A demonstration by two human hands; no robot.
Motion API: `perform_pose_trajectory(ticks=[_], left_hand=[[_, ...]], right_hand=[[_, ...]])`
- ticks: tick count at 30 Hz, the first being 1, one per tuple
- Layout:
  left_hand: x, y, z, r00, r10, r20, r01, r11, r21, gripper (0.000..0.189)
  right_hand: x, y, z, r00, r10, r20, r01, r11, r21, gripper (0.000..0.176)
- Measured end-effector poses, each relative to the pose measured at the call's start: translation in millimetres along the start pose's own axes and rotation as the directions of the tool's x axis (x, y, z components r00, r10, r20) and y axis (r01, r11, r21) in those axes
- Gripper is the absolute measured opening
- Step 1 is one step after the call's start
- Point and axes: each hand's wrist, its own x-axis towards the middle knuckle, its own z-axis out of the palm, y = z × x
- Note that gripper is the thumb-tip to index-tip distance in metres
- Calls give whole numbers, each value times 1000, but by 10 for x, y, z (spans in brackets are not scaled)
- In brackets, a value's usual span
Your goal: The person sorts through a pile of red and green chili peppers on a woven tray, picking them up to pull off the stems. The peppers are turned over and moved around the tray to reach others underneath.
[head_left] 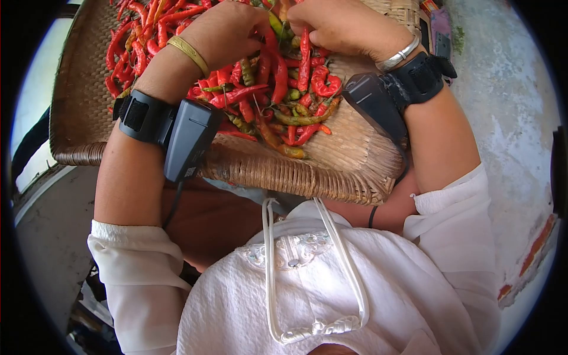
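Note:
At the top of the view, both hands are over a heap of chili peppers in a woven basket tray. The fingers of my left hand are curled closed against a long red chili pepper that hangs down beside them. Close by on the right, my right hand is closed, its thumb and finger against another red chili pepper that points downward. The top edge cuts off some fingertips. Green and yellowish chilies are mixed in among the red ones.
The tray's thick rim rests close to my body, above my lap. Each forearm carries a black strapped device with a cable. A phone and other small items are beyond the tray's right edge. Pale concrete floor extends on the right.

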Motion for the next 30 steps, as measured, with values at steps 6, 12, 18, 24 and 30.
perform_pose_trajectory(ticks=[6,12,18,24,30], left_hand=[[-77,147,-231,952,-294,-90,260,926,-273,23],[-78,257,-163,953,-218,-212,46,793,-608,23],[-64,236,-156,958,-288,5,183,597,-781,30],[-73,445,-165,982,-188,-15,76,469,-880,22],[-101,412,-240,956,-270,115,252,553,-794,22]], right_hand=[[3,-35,-100,860,32,-509,130,951,280,12],[-111,-160,-272,826,317,-467,65,769,636,26],[25,-35,-149,884,315,-344,303,173,937,24],[24,-44,-170,900,336,-277,323,-88,942,20],[30,79,-178,877,453,-161,271,-189,944,16]])
